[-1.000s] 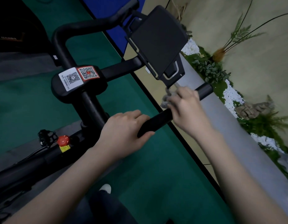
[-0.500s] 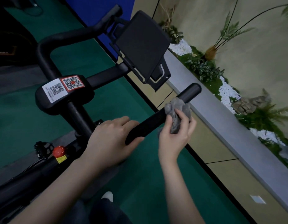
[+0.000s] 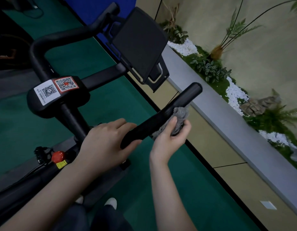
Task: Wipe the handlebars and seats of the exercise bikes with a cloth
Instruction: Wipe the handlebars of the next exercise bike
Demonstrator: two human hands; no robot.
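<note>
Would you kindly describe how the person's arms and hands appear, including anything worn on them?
Both forearms are bare up to the frame's lower edge; no sleeve shows. The left hand and right hand wear no gloves, and no rings, watch or wristband are visible. The right thumbnail looks short and unpainted.

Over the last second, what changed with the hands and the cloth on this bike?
The right hand came off the top of the handlebar and dropped to its underside, turning palm-up, with the grey cloth now pressed against the bar from below. The left hand kept its hold on the bar's near end.
</note>
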